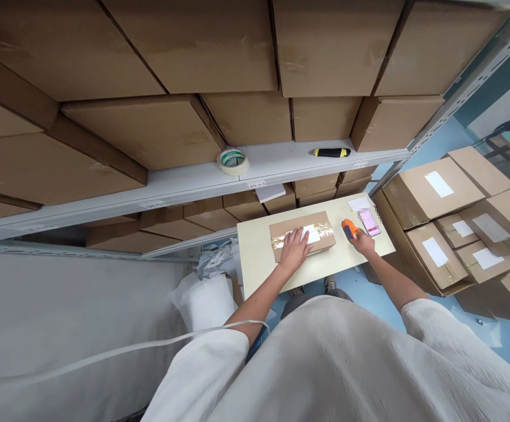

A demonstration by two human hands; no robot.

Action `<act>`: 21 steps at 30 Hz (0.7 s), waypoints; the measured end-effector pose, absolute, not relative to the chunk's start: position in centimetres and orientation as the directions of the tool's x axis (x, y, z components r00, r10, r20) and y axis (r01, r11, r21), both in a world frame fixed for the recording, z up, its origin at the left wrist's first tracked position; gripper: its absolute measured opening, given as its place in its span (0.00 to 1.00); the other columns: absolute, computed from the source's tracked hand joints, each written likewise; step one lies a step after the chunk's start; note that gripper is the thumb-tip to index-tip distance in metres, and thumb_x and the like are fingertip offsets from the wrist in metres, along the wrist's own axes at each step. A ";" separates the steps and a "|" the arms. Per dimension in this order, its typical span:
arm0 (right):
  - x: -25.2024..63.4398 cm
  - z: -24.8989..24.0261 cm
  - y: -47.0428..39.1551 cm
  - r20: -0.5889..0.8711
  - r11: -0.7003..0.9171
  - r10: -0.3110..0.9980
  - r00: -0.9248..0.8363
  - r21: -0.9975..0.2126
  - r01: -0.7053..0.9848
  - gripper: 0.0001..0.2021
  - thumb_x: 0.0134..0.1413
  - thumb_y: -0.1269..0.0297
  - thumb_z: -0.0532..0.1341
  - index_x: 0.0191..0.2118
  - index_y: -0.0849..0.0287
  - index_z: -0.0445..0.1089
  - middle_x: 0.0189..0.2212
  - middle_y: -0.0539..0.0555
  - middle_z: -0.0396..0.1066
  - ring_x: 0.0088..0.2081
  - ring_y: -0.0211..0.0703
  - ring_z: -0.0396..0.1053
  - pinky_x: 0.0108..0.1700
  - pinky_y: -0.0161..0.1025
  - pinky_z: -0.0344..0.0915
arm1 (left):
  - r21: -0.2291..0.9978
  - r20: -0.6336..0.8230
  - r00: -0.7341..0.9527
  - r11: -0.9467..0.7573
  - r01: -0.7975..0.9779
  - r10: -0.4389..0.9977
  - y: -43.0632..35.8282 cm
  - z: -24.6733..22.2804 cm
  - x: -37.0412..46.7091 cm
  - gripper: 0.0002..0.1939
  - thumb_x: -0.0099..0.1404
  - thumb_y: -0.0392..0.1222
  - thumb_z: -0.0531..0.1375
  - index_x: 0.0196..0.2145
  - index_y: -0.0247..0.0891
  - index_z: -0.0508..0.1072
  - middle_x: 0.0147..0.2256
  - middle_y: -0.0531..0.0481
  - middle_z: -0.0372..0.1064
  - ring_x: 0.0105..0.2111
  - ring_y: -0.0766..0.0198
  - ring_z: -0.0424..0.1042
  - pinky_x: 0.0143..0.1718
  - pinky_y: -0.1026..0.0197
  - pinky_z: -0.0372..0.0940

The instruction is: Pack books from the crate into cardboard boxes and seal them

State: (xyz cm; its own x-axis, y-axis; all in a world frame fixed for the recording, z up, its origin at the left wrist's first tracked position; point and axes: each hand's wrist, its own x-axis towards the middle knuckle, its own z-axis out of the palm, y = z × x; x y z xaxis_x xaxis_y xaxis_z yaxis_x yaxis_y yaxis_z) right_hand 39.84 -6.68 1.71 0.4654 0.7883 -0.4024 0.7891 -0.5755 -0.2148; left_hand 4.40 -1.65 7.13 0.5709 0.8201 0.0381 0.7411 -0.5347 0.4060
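Note:
A taped cardboard box (281, 228) with a white label (313, 234) on top lies on the pale table (255, 266). My left hand (295, 248) rests on the box with its fingers spread, touching the label's near left part. To the right of the box, my right hand (363, 242) is closed around the handle of an orange and dark blue handheld tool (350, 228), whose exact kind I cannot make out. Beside that hand lies a phone (370, 222) with a pink screen, partly blurred, and behind it is a white paper (359, 204).
Shelving (184, 176) packed with cardboard boxes rises ahead. On its ledge are a tape roll (233, 161) and a yellow-black utility knife (330, 152). Labelled boxes (440, 211) are stacked at right. White packing material (211, 302) lies left of the table; a white cable (149, 344) crosses the lower left.

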 end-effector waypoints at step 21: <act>40.3 10.9 -1.8 -0.233 -0.246 0.969 0.077 -0.915 0.321 0.14 0.61 0.51 0.62 0.47 0.52 0.74 0.43 0.53 0.78 0.47 0.51 0.74 0.51 0.48 0.72 | 0.417 0.013 0.602 -0.551 0.723 0.799 -0.6 6.8 3.5 0.28 0.78 0.46 0.55 0.72 0.43 0.69 0.73 0.36 0.62 0.73 0.40 0.59 0.73 0.35 0.55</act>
